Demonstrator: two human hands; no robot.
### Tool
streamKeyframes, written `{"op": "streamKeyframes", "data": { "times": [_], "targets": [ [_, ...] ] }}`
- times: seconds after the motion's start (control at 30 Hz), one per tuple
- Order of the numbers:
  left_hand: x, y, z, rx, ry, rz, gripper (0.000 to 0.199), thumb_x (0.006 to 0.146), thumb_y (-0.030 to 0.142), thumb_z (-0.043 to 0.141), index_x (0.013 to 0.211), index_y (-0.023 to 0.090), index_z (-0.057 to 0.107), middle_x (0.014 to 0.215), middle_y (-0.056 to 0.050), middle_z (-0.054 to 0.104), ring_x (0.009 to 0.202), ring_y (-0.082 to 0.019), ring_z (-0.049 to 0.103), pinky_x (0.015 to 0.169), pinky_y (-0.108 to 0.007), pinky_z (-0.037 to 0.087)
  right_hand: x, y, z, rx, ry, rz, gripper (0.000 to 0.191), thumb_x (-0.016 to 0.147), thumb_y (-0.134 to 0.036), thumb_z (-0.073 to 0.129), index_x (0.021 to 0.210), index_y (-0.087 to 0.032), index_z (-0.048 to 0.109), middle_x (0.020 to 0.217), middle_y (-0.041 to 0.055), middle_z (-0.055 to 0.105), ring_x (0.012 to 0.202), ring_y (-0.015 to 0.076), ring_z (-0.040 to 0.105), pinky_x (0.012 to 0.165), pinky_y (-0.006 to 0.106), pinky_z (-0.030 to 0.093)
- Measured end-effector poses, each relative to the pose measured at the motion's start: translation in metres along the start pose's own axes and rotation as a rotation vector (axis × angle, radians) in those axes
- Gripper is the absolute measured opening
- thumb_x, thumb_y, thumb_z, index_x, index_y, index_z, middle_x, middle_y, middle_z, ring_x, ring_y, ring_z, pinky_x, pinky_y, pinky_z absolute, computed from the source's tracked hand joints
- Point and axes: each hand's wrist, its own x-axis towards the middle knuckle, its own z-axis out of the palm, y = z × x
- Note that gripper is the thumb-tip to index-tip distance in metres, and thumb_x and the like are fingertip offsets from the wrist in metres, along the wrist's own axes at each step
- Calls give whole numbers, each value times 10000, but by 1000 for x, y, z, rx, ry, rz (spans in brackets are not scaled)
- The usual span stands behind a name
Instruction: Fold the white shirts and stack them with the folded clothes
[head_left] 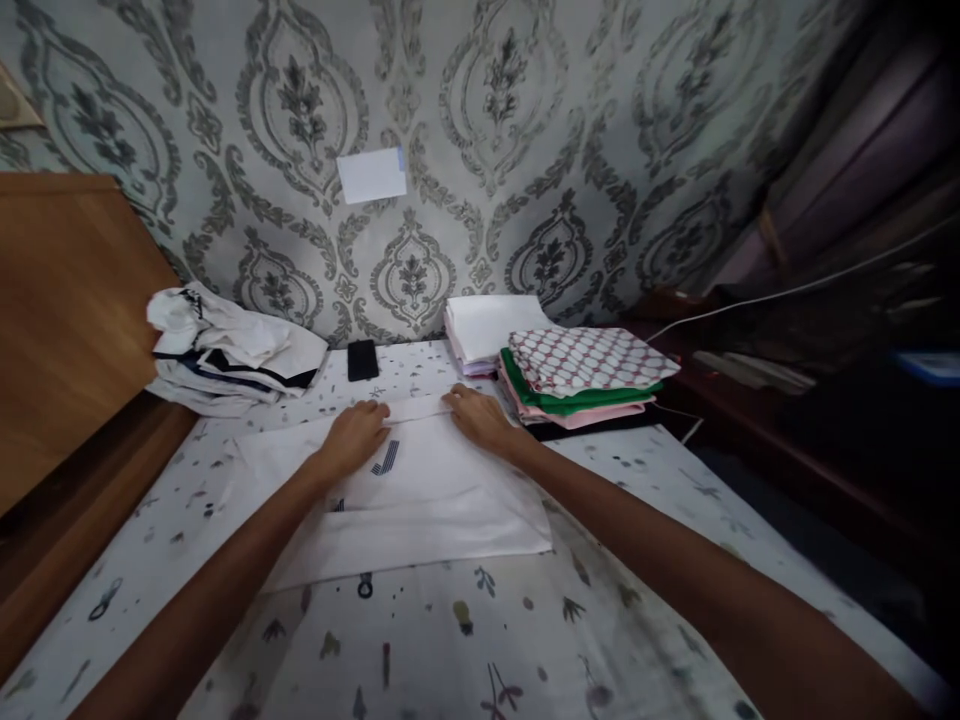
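Note:
A white T-shirt (450,505) with a dark striped print lies partly folded on the patterned bedsheet (420,640) in front of me. My left hand (355,436) is at its far edge, left of the middle, with the fingers curled onto the cloth. Just to the right, my right hand (477,418) pinches the same far edge. The fingertips of both hands are partly hidden by the knuckles and fabric. Between the hands, a strip of the edge lies turned over.
Behind my right hand stand folded white cloths (495,325) and a stack topped by a red-and-white patterned cloth (585,358). At the back left are a heap of white clothes (232,340), a black phone (363,360) and a wooden panel (75,320). A patterned wall (480,230) rises behind.

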Motion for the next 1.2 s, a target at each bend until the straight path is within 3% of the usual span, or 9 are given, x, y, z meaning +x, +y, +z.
{"op": "streamKeyframes", "data": {
  "times": [0.1,0.23,0.43,0.7,0.83,0.9,1.0,1.1,1.2],
  "targets": [
    [26,18,10,124,-27,27,234,924,177,452,1092,151,613,1134,-152,650,1071,-289,587,879,-410,461,11,3,0,-5,-8,-11,342,971,-140,366,1174,-181,638,1263,128,592,1057,240,618,806,325,470],
    [38,22,14,156,-35,26,313,932,83,349,1085,140,616,1106,-161,654,1042,-286,600,846,-406,462,15,6,0,-1,-5,-2,350,991,-160,343,1190,-183,630,1290,131,581,1030,232,629,781,318,462],
    [19,18,8,103,-14,63,267,926,118,391,1028,177,631,1030,-111,656,994,-251,594,819,-373,466,-5,4,-1,-16,53,-24,340,982,-137,348,1207,-175,601,1248,133,607,1002,233,632,742,305,442],
    [1,20,17,75,-48,107,287,939,142,367,1040,170,634,1036,-132,653,994,-261,585,845,-404,475,-24,0,11,0,-16,-47,281,976,-122,373,1093,-174,623,1154,105,658,1034,229,618,733,302,423],
    [-18,0,11,-64,49,69,274,923,178,415,1113,183,613,1118,-113,651,1066,-247,582,930,-405,460,-23,2,12,22,-9,-57,256,953,-104,405,1053,-164,633,1139,114,659,1037,232,617,753,300,420],
    [-34,-26,3,-165,162,-48,270,902,194,436,1110,193,608,1145,-98,651,1066,-232,589,938,-384,461,-22,5,16,40,3,-66,254,939,-94,417,1045,-164,637,1136,114,659,1035,229,617,765,297,421],
    [-67,-75,-13,-314,271,-404,195,847,219,474,984,200,611,963,-61,672,885,-202,617,801,-328,488,-19,8,24,60,32,-81,264,929,-93,422,1043,-175,645,1132,108,662,1022,223,620,765,293,422],
    [-102,-114,-27,-573,205,-809,67,777,247,534,795,192,567,695,-3,606,645,-154,575,598,-259,443,-16,10,33,77,69,-91,277,922,-104,418,1049,-180,652,1139,105,662,1012,233,626,741,300,427],
    [-127,-130,-30,-739,112,-955,138,755,285,572,681,178,525,601,12,564,516,-115,524,490,-229,388,-15,10,39,98,110,-84,296,931,-139,404,1079,-183,657,1150,105,659,994,246,635,702,313,438]
  ]
}}
